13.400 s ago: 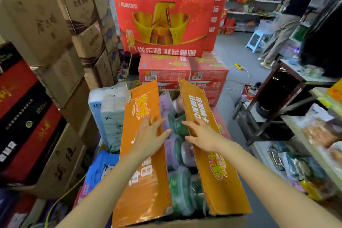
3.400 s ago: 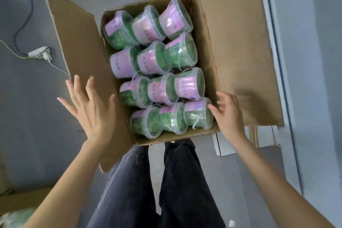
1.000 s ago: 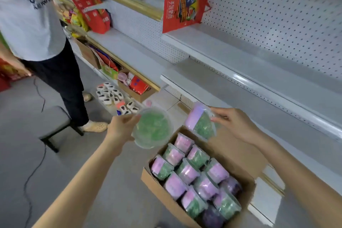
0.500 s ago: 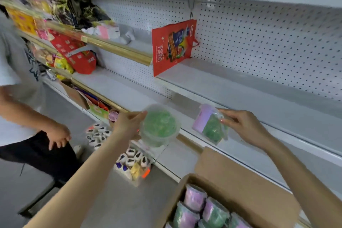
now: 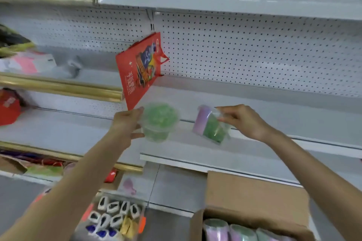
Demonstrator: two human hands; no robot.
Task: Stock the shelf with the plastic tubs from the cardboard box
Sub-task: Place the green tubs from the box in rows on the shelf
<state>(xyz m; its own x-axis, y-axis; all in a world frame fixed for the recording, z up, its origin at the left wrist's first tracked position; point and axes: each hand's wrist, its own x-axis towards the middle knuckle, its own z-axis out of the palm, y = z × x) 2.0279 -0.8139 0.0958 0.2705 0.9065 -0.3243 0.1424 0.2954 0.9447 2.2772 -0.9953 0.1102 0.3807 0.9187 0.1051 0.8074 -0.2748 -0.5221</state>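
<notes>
**A:** Head view, shop aisle. Where do we stand with the tubs?

**B:** We hold one in each hand in front of the white shelf, where the red bag leans against the pegboard. Our left hand curls thumb and fingers round the side of the green tub, just right of the bag's lower corner, its wide top turned toward us. Our right hand pinches the purple-labelled tub by its upper edge with bent fingertips, further right of the bag. That tub hangs tilted.

**A:** And the rest of the stock?

**B:** The cardboard box sits well below and right of the bag, flap raised, with the spare tubs showing inside.

**A:** How do we place these two well?

**B:** As we judge it, we level each tub first, base down. We seat the green one right of the bag without brushing it, since the bag looks easy to topple. We then set the purple-labelled one beside it and slide both toward the back, leaving the front free for later rows. We let go only once each base lies flat. The walls look thin, so we grip lightly.
</notes>
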